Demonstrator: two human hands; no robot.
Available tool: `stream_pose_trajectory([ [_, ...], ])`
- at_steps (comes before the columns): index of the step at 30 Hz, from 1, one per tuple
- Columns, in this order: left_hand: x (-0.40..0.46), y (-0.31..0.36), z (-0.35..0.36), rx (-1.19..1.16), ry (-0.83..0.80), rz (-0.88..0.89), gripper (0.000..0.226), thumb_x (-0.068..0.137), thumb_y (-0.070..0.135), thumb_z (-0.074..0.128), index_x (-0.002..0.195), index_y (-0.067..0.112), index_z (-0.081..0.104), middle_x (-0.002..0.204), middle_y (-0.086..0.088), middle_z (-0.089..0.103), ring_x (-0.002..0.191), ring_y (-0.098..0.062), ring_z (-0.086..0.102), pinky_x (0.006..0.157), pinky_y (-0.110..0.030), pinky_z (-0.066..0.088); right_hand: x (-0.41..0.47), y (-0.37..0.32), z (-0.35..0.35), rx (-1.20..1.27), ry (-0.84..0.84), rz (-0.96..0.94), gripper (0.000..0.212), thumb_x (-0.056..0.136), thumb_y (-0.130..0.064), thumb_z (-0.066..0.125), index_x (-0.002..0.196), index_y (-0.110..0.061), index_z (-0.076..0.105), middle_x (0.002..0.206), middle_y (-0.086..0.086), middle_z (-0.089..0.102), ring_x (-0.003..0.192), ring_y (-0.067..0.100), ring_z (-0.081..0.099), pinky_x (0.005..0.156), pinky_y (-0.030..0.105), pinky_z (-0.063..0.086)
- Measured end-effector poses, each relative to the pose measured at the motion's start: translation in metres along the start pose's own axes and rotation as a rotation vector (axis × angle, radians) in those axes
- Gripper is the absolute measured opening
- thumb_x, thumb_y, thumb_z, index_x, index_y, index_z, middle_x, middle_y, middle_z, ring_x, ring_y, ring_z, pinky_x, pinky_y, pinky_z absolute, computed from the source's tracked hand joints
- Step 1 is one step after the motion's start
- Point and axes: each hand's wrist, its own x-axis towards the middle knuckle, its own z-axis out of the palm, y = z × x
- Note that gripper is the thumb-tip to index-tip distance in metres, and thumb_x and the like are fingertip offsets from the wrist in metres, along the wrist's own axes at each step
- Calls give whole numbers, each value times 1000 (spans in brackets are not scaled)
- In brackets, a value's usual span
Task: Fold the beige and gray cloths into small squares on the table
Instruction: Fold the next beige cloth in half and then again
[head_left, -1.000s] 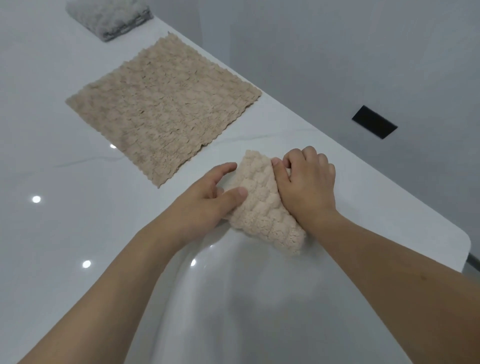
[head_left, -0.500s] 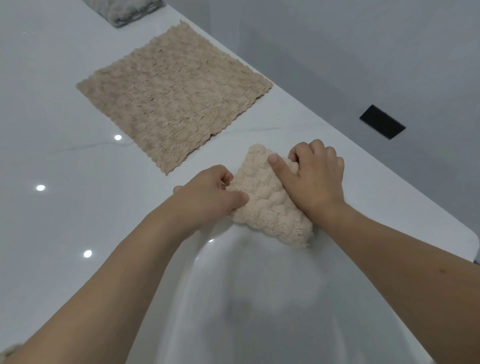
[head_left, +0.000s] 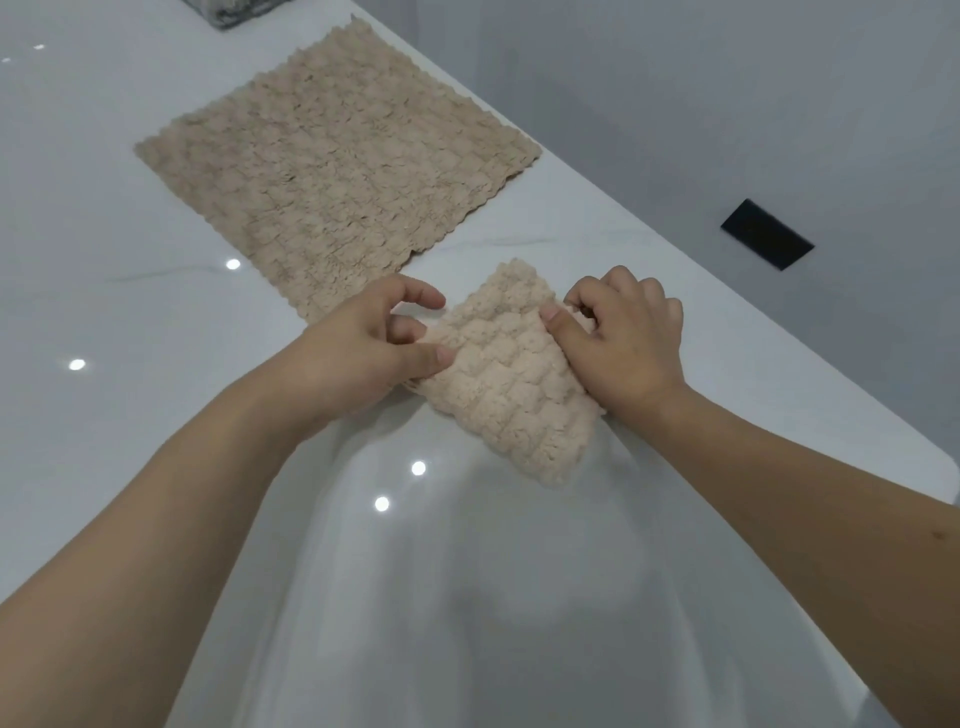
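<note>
A small folded light-beige cloth (head_left: 506, 374) lies on the white table (head_left: 130, 322) near its right edge. My left hand (head_left: 363, 353) pinches the cloth's left edge between thumb and fingers. My right hand (head_left: 623, 343) grips its right edge with curled fingers, thumb on top. Behind them a larger beige cloth (head_left: 337, 166) lies spread flat. A folded gray cloth (head_left: 228, 10) shows only partly at the top edge of the view.
The table's right edge (head_left: 779, 364) runs diagonally close to my right hand, with gray floor or wall beyond it. A black rectangular plate (head_left: 766, 241) sits on that gray surface. Ceiling lights reflect off the glossy tabletop.
My left hand has opened its fingers and now pinches the folded cloth's left edge. My right hand shifted slightly along the right edge. The view has tilted down, pushing the gray cloth nearly out of frame.
</note>
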Motion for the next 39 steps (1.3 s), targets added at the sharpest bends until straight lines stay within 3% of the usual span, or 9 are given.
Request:
stream_pose_trajectory([
  [4,-16,5,0,-108,-139,-16,38,89,19,68,125,21,54,104,-19,73,104,-34,68,102,-42,46,0,0,0,-25,-1,-14,27,93,-56,44,83,-32,51,94,-9,44,94,17,35,83,30,17],
  [8,-15,7,4,-180,-136,8,35,93,14,62,126,13,52,107,-18,73,97,-28,69,90,-29,53,-1,-1,1,-41,8,-15,27,93,-55,43,82,-32,51,94,-9,44,94,17,35,84,30,19],
  [13,-16,2,10,-186,-163,-2,25,90,18,67,112,17,55,94,-7,74,85,-21,68,83,-34,54,-1,-2,2,-49,17,-17,30,94,-54,43,80,-29,52,92,-8,44,92,18,35,83,30,18],
  [16,-6,-4,7,10,32,-31,25,85,45,71,92,28,53,76,1,68,78,-20,61,75,-38,49,-1,-1,2,-56,41,-17,32,95,-51,44,77,-26,53,91,-8,46,91,20,38,83,31,21],
  [18,-2,-12,10,213,208,14,22,82,56,64,89,39,50,67,17,61,87,-18,56,86,-35,40,0,-1,3,-53,50,-18,32,95,-49,44,76,-26,54,90,-8,46,91,20,39,83,31,21],
  [22,-42,-25,45,595,698,333,27,81,41,61,102,27,50,100,13,45,98,-16,41,89,-30,19,0,-1,3,-47,52,-22,33,95,-49,44,75,-25,55,90,-8,48,91,19,39,84,31,22],
  [29,-55,-36,129,877,709,447,48,74,59,66,92,14,64,105,-8,58,92,-28,44,86,-45,35,0,-1,3,-44,33,-10,33,95,-50,44,77,-25,55,90,-9,46,91,18,38,83,31,21],
  [35,-44,-28,137,955,792,456,18,67,17,62,84,15,59,98,-3,59,90,-26,46,86,-47,34,1,0,4,-45,39,-8,34,95,-49,43,77,-24,56,92,-7,48,92,20,41,84,32,24],
  [39,-41,-24,137,949,746,357,11,74,22,57,83,15,58,95,-5,59,86,-29,50,86,-49,37,0,0,4,-50,43,-13,34,96,-48,43,77,-23,56,91,-6,48,92,22,42,84,33,24],
])
